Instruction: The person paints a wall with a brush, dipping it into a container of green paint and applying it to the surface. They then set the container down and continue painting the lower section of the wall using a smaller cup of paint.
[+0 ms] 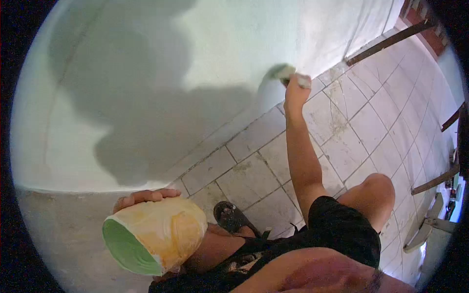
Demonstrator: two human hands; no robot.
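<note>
At the lower left my left hand [146, 196] is wrapped round a paint-smeared container [178, 229], tilted so that its mouth with light green paint [128, 248] shows. Its fingers lie along the container's far side. My right hand [296, 95] reaches out low at the wall's foot, its fingers closed round a brush [285, 73]. The brush head is blurred and meets the pale wall [229, 44] just above the floor.
Grey-white floor tiles [249, 180] run along the wall. A dark wooden leg [386, 44] lies across the upper right, with more furniture legs [435, 180] at the right edge. My sandalled foot [232, 217] is near the container. Large shadows fall on the wall.
</note>
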